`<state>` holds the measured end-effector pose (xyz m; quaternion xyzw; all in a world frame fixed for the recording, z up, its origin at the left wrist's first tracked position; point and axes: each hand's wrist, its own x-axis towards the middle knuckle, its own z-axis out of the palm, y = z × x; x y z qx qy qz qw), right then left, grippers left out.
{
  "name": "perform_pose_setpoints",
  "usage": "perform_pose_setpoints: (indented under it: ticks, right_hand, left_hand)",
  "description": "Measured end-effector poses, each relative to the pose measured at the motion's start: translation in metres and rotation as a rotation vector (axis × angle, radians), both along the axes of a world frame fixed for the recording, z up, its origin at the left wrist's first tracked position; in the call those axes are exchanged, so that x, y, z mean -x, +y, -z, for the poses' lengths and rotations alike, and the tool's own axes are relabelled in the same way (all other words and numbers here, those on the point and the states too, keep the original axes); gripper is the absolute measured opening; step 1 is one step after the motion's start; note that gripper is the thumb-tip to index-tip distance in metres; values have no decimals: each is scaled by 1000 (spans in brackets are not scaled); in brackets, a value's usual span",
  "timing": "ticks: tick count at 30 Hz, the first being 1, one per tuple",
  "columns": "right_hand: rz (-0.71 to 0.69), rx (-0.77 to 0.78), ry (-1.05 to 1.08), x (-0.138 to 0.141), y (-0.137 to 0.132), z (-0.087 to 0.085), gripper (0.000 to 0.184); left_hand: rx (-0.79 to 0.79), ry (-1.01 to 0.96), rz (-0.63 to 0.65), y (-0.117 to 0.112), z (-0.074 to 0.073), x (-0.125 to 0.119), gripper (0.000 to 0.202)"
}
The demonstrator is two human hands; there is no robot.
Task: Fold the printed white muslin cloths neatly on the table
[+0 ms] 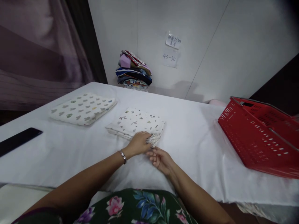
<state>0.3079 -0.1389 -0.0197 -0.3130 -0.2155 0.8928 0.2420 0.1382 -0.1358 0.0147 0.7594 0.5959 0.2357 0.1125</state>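
A folded white cloth with small printed figures lies in the middle of the white-covered table. My left hand, with a bracelet at the wrist, rests palm down on the cloth's near edge, its fingers curled over the layered corner. My right hand lies just below that corner, palm up, with its fingers loosely bent and touching the cloth's edge. Whether the right hand grips any layer is not clear.
A second folded cloth with grey and green shapes lies to the left. A dark phone sits at the left edge. A red plastic basket stands at the right. A stack of folded fabrics leans against the back wall under paper notes.
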Motion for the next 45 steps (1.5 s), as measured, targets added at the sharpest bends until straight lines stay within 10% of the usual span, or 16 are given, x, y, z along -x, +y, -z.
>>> perform_pose_setpoints:
  ticks: [11, 22, 32, 45]
  right_hand:
    - [11, -73, -103, -14, -1, -9, 21]
    - [-108, -154, -339, -13, 12, -9, 40]
    - [213, -320, -466, -3, -3, -7, 87]
    - [99, -1394, -1012, -5, 1, 29, 69]
  left_hand:
    - [-64, 127, 209, -13, 4, 24, 60]
    - [-114, 366, -35, -30, 18, 102, 72]
    - [-132, 305, -195, -27, 26, 178, 71]
    - [-99, 211, -104, -23, 34, 195, 68]
